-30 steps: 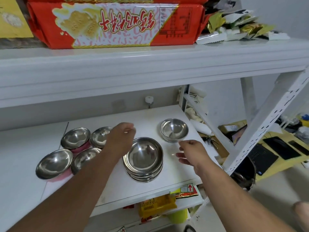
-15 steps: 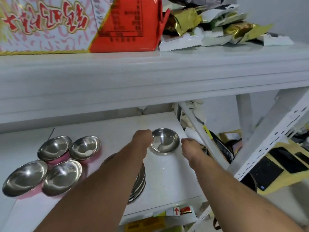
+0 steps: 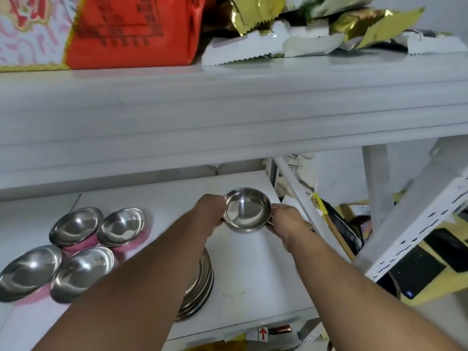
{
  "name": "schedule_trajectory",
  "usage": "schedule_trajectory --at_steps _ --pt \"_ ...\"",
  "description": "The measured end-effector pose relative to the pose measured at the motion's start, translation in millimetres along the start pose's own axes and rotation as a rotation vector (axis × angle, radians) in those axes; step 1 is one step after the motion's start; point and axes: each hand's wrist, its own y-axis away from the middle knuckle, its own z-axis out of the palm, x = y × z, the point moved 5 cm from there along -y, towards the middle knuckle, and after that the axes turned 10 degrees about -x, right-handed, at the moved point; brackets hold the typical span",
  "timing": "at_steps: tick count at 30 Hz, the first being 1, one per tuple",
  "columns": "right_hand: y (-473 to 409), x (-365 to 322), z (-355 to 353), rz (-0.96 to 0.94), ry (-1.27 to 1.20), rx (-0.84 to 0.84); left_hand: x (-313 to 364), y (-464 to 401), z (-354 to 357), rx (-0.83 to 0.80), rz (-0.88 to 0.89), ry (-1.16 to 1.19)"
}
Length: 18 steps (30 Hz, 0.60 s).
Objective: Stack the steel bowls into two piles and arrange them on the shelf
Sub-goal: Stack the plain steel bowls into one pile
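A small steel bowl point(image 3: 247, 210) sits at the back right of the white shelf point(image 3: 253, 274). My left hand point(image 3: 211, 211) grips its left rim and my right hand point(image 3: 286, 220) grips its right rim. A pile of wider steel bowls point(image 3: 200, 287) stands near the shelf's front edge, mostly hidden under my left forearm. Several more steel bowls with pink undersides lie in a cluster on the left, among them one at the back point(image 3: 76, 226) and one at the front point(image 3: 81, 273).
An upper shelf board point(image 3: 228, 110) overhangs close above, carrying a red packet point(image 3: 131, 31) and foil wrappers point(image 3: 316, 26). A slanted white brace point(image 3: 296, 188) and a perforated upright point(image 3: 417, 224) flank the shelf's right end. Clutter lies on the floor to the right.
Both hands moved from beside the wide pile to the small bowl at the back right and closed on its rim. The camera view shifted right and closer.
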Motion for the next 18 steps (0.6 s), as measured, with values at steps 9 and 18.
schedule_trajectory --at_steps 9,18 --pt "75.3 -37.9 59.4 -0.177 -0.134 0.076 19.0 83.8 -76.8 0.026 0.202 0.109" --pt "140.2 -35.7 124.0 -0.282 0.046 -0.044 -31.2 174.3 -148.1 0.082 0.304 0.194"
